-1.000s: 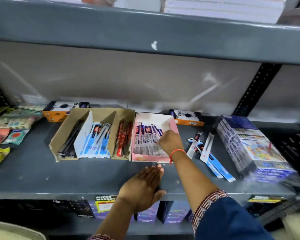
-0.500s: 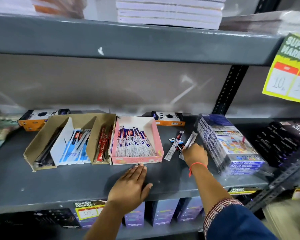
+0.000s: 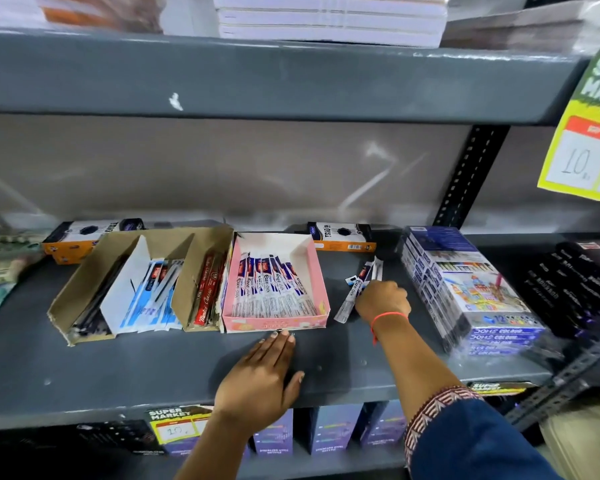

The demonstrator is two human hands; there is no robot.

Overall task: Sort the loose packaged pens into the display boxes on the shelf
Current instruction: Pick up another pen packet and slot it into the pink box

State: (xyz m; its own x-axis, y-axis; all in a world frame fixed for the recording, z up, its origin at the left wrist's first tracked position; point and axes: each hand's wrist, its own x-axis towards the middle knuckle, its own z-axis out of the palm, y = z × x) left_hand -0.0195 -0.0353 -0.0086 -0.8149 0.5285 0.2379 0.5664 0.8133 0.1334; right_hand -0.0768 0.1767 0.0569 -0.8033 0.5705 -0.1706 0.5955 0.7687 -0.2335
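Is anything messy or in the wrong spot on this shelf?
Yes. A few loose packaged pens lie crooked on the bare shelf, right of the pink box, not in any box. The right hand is on them.

This is a shop's stationery aisle. Grey metal shelving [image 3: 84, 372] carries display boxes of packaged pens [image 3: 274, 292], and yellow "Super Market" price tags [image 3: 584, 133] marked 10 hang from the shelf edges.

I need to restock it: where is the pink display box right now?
In the head view the pink display box sits mid-shelf, between the brown cardboard box and the loose packaged pens, just beyond the left hand.
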